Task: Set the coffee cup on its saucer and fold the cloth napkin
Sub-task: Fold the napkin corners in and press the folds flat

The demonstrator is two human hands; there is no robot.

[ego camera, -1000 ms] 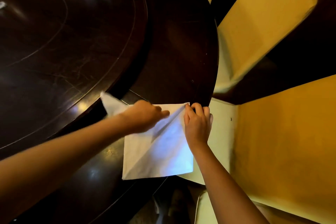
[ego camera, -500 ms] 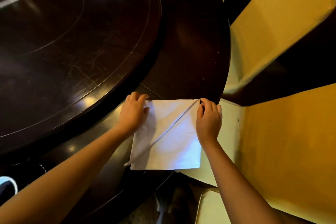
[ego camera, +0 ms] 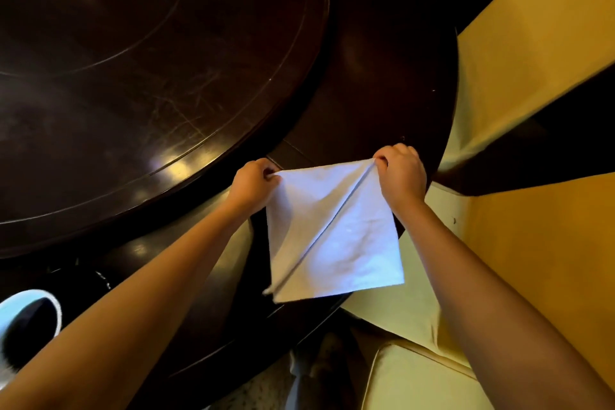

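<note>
Two hands, left hand (ego camera: pixel 254 181) and right hand (ego camera: pixel 401 173), pinch the white, diagonally creased napkin's (ego camera: pixel 336 236) far corners.

Dim warm light, tabletop (ego camera: pixel 139 83) glare, warped edges

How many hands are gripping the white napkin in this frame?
2. The left hand pinches the far-left corner of the napkin. The right hand pinches its far-right corner, at the edge of the dark table. No other hand is in view.

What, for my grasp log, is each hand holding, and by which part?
The napkin: the left hand pinches its far-left corner, the right hand its far-right corner.
</note>
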